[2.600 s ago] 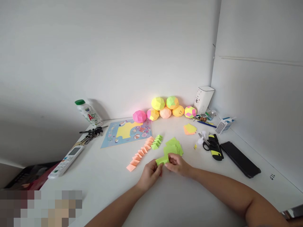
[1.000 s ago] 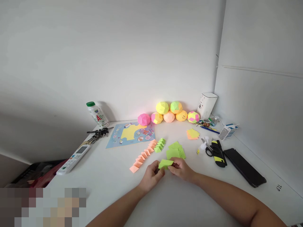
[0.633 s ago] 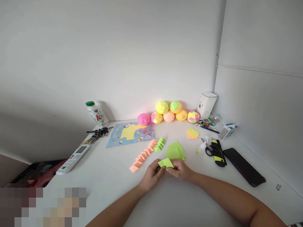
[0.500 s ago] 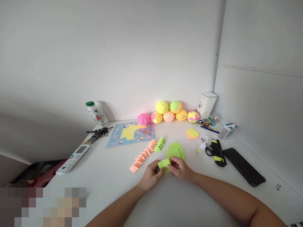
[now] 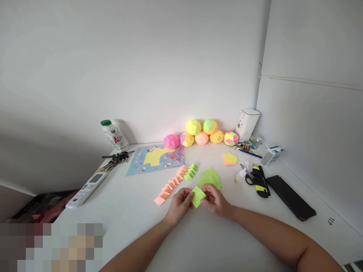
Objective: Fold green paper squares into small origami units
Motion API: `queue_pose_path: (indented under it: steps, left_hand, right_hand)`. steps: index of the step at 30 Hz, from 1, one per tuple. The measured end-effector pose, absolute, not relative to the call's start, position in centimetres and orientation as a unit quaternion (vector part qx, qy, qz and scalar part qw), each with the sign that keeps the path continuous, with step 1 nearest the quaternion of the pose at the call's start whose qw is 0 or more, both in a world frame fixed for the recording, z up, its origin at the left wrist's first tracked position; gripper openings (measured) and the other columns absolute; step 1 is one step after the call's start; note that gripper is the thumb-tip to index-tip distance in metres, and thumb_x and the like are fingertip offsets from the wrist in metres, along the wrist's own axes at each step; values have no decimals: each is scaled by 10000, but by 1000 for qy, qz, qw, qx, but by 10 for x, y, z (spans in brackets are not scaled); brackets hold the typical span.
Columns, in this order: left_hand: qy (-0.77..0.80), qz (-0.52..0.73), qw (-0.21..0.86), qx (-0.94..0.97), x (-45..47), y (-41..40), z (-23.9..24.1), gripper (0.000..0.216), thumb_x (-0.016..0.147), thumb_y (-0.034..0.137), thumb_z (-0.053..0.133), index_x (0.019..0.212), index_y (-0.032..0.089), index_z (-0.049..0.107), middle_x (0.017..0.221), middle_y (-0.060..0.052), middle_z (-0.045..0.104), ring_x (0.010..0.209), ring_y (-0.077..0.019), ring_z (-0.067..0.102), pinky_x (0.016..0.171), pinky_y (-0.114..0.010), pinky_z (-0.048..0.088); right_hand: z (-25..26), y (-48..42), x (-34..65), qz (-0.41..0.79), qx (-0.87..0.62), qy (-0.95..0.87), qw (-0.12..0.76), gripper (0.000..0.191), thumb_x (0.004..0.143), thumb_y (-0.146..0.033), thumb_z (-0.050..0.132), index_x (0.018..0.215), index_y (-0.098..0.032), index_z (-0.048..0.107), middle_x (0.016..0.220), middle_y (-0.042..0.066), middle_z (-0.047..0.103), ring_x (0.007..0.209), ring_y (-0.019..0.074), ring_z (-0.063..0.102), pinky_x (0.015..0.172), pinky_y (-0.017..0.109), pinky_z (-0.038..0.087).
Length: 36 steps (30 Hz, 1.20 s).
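"Lime-green paper in the lower centre of the frame, yes?"

"Yes, a small square sheet (image 5: 198, 197), turned so its corners point up, down and sideways. It sits between the two hands, above the white counter (image 5: 136, 230)."

"How do the fingers have it?"

"The left hand (image 5: 180, 206) pinches the left corner, thumb on top, the fingers closed with only the paper between. The right hand (image 5: 216, 203) has the right corner, its thumb and forefinger brought nearly together there; the other fingers curl behind, and I can't tell whether they touch."

"And around it?"

"Just above the right hand lies a pile of green sheets (image 5: 209, 177), partly overlapped by that hand. Up and to the left of the pile is a short row of folded green pieces (image 5: 190, 172), beside a longer diagonal row of folded peach pieces (image 5: 170, 184)."

"Further off?"

"Faceted paper balls (image 5: 193, 127) against the wall at upper centre, scissors (image 5: 249, 179) to the right, and a remote control (image 5: 86, 190) toward the left."
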<state>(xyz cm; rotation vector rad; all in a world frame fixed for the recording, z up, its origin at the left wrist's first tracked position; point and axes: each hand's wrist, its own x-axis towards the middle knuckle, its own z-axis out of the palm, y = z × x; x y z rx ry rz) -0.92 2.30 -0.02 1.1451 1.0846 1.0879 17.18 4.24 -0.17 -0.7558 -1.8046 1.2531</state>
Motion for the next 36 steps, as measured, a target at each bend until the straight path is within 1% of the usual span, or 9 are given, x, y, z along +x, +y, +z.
queue_pose_path:
  steps: [7, 9, 12, 15, 22, 27, 31, 33, 36]
  left_hand:
    - [463, 493, 577, 457, -10, 23, 5, 400, 709, 485, 667, 918, 154, 584, 760, -3, 599, 579, -100, 525, 543, -229, 431]
    - [469, 497, 579, 444, -11, 24, 6, 438, 694, 503, 670, 950, 156, 592, 774, -18, 613, 632, -127, 549, 572, -246, 452]
    - [467, 477, 575, 473, -13, 24, 7, 364, 724, 495, 642, 831, 148, 616, 675, -3, 587, 625, -128, 532, 576, -239, 435]
    - [474, 458, 566, 495, -14, 24, 7, 354, 743, 504, 614, 762, 151, 602, 621, 18, 556, 567, -106, 494, 533, -218, 397]
    - [499, 391, 577, 515, -15, 22, 10, 386, 791, 504, 555, 866, 131, 625, 545, 13, 580, 537, -119, 512, 545, -232, 397]
    - [478, 367, 571, 557, -18, 21, 12, 394, 838, 491, 491, 882, 140, 663, 623, -16, 628, 610, -145, 558, 612, -255, 438]
    - [447, 366, 580, 574, -19, 19, 14, 368, 846, 456, 498, 991, 156, 654, 778, -40, 664, 682, -153, 577, 695, -279, 464]
    - [441, 363, 589, 571, -19, 19, 13, 369, 813, 441, 557, 1033, 154, 632, 815, -46, 664, 674, -146, 572, 673, -275, 472]
    - [467, 349, 576, 573, -18, 20, 9, 378, 790, 455, 581, 1012, 153, 632, 748, -30, 639, 590, -120, 527, 572, -249, 450]
  right_hand:
    - [-5, 44, 171, 393, -281, -773, 411, 265, 817, -287, 581, 1054, -171, 606, 920, 94, 585, 561, 95, 512, 486, 231, 452]
    - [-5, 45, 171, 385, -276, -778, 414, 261, 821, -288, 590, 1049, -165, 626, 869, 86, 599, 584, 111, 528, 499, 240, 461]
    - [-4, 47, 171, 375, -254, -787, 419, 215, 821, -269, 604, 988, -147, 660, 737, 44, 561, 558, 104, 494, 495, 236, 438]
    - [-1, 49, 171, 398, -262, -778, 409, 194, 834, -299, 590, 910, -146, 682, 725, 29, 511, 562, 96, 469, 490, 227, 421]
    - [3, 50, 170, 504, -305, -712, 383, 217, 813, -345, 614, 765, -140, 668, 742, 18, 491, 554, 85, 492, 468, 215, 425]
    - [4, 48, 169, 515, -334, -686, 390, 180, 796, -309, 635, 726, -145, 652, 722, 14, 531, 518, 82, 516, 448, 216, 426]
    - [2, 48, 169, 516, -348, -671, 402, 166, 798, -295, 629, 719, -149, 635, 679, 6, 572, 490, 83, 528, 437, 214, 436]
    - [2, 47, 169, 521, -355, -658, 411, 174, 791, -305, 633, 713, -150, 624, 674, 7, 588, 477, 84, 535, 420, 212, 437]
    - [4, 46, 168, 528, -365, -644, 415, 198, 772, -331, 647, 701, -149, 618, 642, 2, 590, 470, 93, 553, 410, 213, 447]
